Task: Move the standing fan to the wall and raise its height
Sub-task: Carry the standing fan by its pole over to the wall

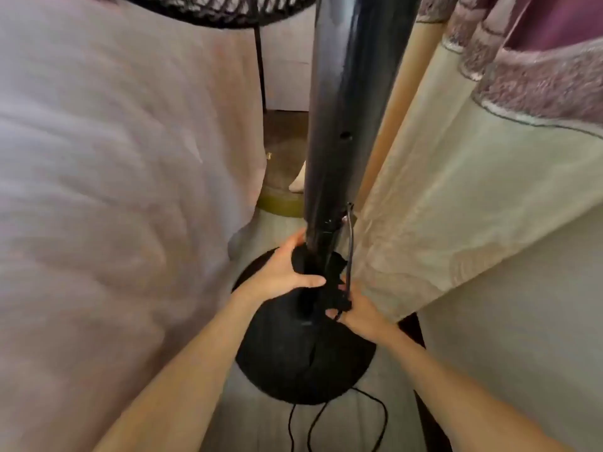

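Observation:
The black standing fan stands upright in front of me. Its glossy pole (346, 119) runs from the top of the view down to a round black base (303, 363) on the floor. The fan's grille (202, 8) shows at the top left. My left hand (287, 272) wraps around the black collar at the foot of the pole. My right hand (355, 311) pinches a black part on the collar's right side, next to a thin metal clip or cord (350, 243).
A bed with a pale pink quilt (107, 197) fills the left side. Cream and mauve curtains (456, 197) hang close on the right. The fan's black power cord (329, 422) loops on the light floor below the base. A table leg (260, 60) stands behind.

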### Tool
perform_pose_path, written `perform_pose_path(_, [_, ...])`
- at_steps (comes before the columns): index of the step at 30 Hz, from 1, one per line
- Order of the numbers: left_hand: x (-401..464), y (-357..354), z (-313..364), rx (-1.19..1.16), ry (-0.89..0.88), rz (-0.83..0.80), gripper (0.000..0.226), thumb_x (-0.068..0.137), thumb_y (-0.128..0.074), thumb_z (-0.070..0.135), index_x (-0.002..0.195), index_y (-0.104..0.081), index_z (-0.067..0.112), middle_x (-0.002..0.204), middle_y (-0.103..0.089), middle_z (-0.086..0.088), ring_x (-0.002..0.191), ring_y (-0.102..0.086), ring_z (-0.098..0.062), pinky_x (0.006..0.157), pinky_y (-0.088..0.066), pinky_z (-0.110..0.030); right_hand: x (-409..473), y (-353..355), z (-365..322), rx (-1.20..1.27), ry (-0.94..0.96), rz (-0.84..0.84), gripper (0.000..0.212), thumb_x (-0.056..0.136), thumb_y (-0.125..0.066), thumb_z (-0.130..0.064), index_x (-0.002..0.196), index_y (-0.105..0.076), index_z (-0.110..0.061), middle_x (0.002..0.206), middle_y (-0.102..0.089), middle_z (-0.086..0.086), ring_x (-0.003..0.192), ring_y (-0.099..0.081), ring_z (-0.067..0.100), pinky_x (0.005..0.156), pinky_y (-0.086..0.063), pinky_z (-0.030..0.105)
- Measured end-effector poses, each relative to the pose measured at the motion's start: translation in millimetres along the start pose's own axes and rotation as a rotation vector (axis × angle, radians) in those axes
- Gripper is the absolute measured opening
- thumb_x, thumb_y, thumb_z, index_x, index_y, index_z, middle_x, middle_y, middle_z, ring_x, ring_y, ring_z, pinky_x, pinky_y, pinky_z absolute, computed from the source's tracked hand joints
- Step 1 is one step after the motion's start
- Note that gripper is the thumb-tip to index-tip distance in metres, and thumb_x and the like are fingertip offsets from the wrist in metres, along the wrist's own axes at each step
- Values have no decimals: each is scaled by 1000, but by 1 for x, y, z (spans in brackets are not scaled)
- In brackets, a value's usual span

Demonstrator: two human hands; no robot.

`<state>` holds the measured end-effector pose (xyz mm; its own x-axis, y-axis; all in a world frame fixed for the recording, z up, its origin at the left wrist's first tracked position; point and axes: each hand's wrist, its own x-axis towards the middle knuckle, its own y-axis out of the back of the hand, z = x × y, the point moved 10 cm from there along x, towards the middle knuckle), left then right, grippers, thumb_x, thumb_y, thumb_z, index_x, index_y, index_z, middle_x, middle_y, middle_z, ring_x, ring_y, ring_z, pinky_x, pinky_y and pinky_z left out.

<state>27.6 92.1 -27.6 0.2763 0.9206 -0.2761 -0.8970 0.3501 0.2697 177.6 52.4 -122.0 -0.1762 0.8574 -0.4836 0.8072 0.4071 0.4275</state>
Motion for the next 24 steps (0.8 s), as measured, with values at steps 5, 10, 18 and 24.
perform_pose_path(5, [33,-24,-9,-59,-132,109,24,70,-79,22,86,-62,17,81,-64,7,81,-63,-2,71,-50,-16,57,-58,-15,285,191,-71,56,72,-75,-23,118,-47,-37,122,-54,-12,119,-48,6,102,-38,29])
perform_pose_path(10, [26,-24,-12,-84,-98,244,11,72,-71,7,78,-62,4,72,-63,-3,64,-60,3,57,-47,-6,60,-62,-3,421,131,119,31,76,-72,-14,92,-60,-38,96,-67,-11,91,-63,0,89,-51,31])
perform_pose_path(18, [-15,-4,60,-183,-63,199,19,71,-70,2,72,-58,16,69,-60,3,62,-60,7,53,-44,-5,-1,-34,-57,369,75,148,30,75,-67,-3,83,-59,-31,84,-64,-9,74,-61,-10,62,-46,7])
perform_pose_path(24, [-75,39,175,-199,-23,227,24,69,-69,-4,58,-57,13,63,-59,-1,59,-59,-2,60,-51,-17,-84,4,-152,263,47,162,34,74,-67,-5,75,-52,-35,72,-55,-14,62,-52,-23,51,-39,-2])
